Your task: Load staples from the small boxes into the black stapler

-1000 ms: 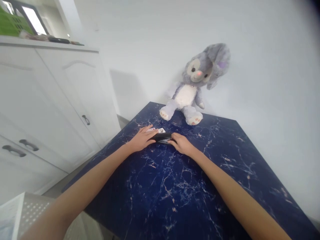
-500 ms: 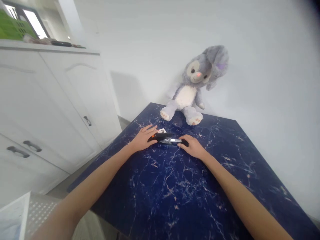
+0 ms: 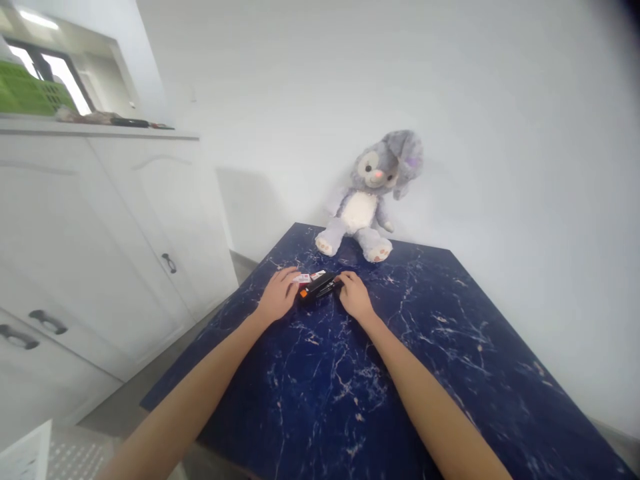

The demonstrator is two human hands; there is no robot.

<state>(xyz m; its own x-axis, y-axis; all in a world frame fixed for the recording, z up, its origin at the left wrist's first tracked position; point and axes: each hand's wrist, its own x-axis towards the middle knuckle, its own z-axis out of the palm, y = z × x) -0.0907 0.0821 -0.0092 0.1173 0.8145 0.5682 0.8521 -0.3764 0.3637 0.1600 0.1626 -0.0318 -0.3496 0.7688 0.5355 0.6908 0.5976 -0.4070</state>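
A black stapler [image 3: 320,285] with an orange patch at its left end lies slantwise on the blue marbled table, its arms looking spread apart. My right hand [image 3: 354,293] is closed round the stapler's far right end. At the stapler's left, my left hand [image 3: 279,292] has its fingers and thumb about a small red-and-white box [image 3: 302,279]. Another small white piece with red on it [image 3: 318,274] lies just behind the stapler, partly covered by it.
A grey plush rabbit [image 3: 361,210] sits at the table's back against the white wall. White cabinets [image 3: 125,247] stand to the left, with a green basket [image 3: 25,90] on top. The blue table [image 3: 400,373] reaches toward me.
My left hand has let go of the stapler's left end and moved to the small box. The stapler has turned aslant, with my right hand still on it. The view has tilted up.
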